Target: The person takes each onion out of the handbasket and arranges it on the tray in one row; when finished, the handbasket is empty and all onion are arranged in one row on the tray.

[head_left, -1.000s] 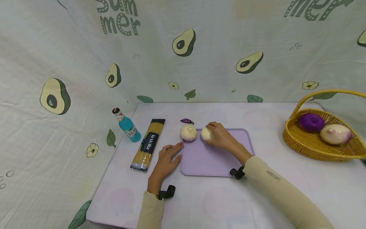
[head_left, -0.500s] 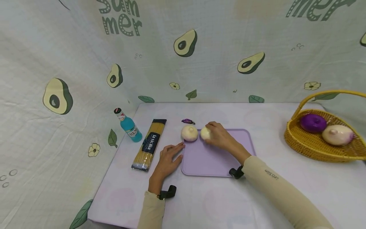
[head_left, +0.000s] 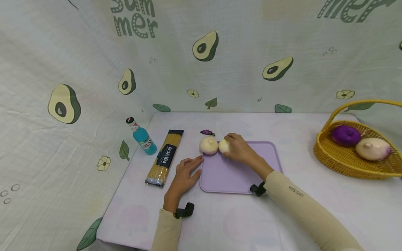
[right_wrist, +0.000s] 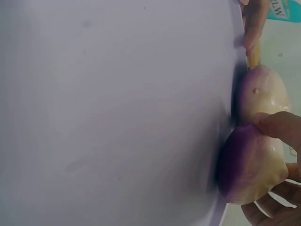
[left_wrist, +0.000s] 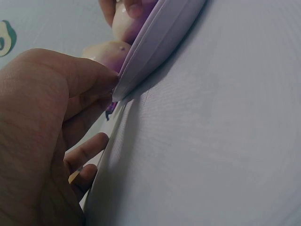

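Observation:
In the head view my right hand (head_left: 240, 150) grips a turnip (head_left: 224, 146) from above at the back left of the lilac tray (head_left: 238, 177). White on top and purple below, this turnip (right_wrist: 249, 165) sits between thumb and fingers in the right wrist view. Right up against it is a second turnip (head_left: 208, 145) at the tray's back left corner. My left hand (head_left: 185, 176) lies along the tray's left side, fingers extended and fingertips at the rim. In the left wrist view its fingertips meet the tray's edge (left_wrist: 155, 52).
A spaghetti pack (head_left: 164, 158) and a blue bottle (head_left: 142, 137) lie to the left. Behind the tray is a purple-wrapped candy (head_left: 207, 132). At the right, a wicker basket (head_left: 342, 165) holds a purple turnip (head_left: 345, 136) and a whitish one.
My right hand has shifted slightly left with its turnip, narrowing the gap to the other turnip until they meet. The left hand stays in place at the tray.

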`<state>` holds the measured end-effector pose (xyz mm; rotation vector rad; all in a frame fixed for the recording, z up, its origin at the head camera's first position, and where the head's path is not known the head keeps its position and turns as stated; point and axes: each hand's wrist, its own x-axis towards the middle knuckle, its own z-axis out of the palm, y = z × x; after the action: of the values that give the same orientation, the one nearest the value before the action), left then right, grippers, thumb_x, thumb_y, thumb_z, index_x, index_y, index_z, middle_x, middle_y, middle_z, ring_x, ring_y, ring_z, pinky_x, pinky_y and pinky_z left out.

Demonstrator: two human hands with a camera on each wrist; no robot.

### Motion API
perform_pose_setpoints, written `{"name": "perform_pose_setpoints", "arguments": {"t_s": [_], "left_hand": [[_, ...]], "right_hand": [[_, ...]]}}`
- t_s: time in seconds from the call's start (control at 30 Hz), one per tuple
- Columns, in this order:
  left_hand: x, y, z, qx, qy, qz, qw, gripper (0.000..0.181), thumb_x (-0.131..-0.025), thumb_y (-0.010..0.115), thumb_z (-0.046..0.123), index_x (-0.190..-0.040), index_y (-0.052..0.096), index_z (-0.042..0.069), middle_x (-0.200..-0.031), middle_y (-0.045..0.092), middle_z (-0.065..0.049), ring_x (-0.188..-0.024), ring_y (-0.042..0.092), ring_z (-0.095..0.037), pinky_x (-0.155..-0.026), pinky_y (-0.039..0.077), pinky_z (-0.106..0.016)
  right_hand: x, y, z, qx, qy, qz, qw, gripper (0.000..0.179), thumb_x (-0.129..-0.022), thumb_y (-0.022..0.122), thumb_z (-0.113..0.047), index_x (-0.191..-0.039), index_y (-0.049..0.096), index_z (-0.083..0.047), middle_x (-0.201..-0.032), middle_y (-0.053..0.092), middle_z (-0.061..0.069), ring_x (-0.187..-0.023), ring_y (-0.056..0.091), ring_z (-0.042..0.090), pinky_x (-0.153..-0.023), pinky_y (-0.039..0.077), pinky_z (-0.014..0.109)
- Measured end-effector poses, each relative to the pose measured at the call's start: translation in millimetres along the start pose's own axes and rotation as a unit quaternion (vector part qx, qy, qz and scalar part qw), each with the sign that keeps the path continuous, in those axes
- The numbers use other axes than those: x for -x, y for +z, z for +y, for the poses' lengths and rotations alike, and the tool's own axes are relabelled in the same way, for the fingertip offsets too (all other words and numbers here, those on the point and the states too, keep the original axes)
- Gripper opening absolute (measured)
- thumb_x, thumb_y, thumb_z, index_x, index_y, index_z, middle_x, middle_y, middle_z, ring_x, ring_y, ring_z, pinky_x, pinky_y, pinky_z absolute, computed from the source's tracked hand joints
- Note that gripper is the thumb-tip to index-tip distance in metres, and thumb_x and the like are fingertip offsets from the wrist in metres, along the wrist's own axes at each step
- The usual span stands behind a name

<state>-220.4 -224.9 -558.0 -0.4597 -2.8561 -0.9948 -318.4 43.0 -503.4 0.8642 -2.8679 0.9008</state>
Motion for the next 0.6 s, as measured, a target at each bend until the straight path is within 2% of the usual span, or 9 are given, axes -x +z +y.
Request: {"name": "perform_pose_setpoints", "arguments": {"t_s": [0.23, 0.6], "left_hand": [[-0.2, 0.3, 1.1, 0.003, 0.007, 0.005, 1.0, 0.047, -0.098, 0.061, 0.026, -0.145, 0.056, 0.024, -0.152, 0.046, 0.01, -0.131, 0.041, -0.023, -0.105, 0.027, -0.052], [-0.3, 1.5, -1.3, -0.003, -0.007, -0.003, 1.0, 0.047, -0.099, 0.061, 0.027, -0.146, 0.054, 0.027, -0.153, 0.044, 0.014, -0.133, 0.039, -0.021, -0.106, 0.027, -0.05]], "right_hand": [[1.4, -0.1, 0.5, -0.011, 0.003, -0.003, 0.9999, 0.069, -0.082, 0.082, -0.017, -0.136, 0.051, 0.013, -0.138, 0.049, 0.028, -0.127, 0.046, 0.045, -0.108, 0.036, 0.053], [8.7, -0.8, 4.2, -0.027, 0.021, -0.022, 0.9992, 0.079, -0.086, 0.08, -0.023, -0.147, 0.041, 0.008, -0.151, 0.04, 0.025, -0.139, 0.036, 0.042, -0.114, 0.029, 0.053]]}}
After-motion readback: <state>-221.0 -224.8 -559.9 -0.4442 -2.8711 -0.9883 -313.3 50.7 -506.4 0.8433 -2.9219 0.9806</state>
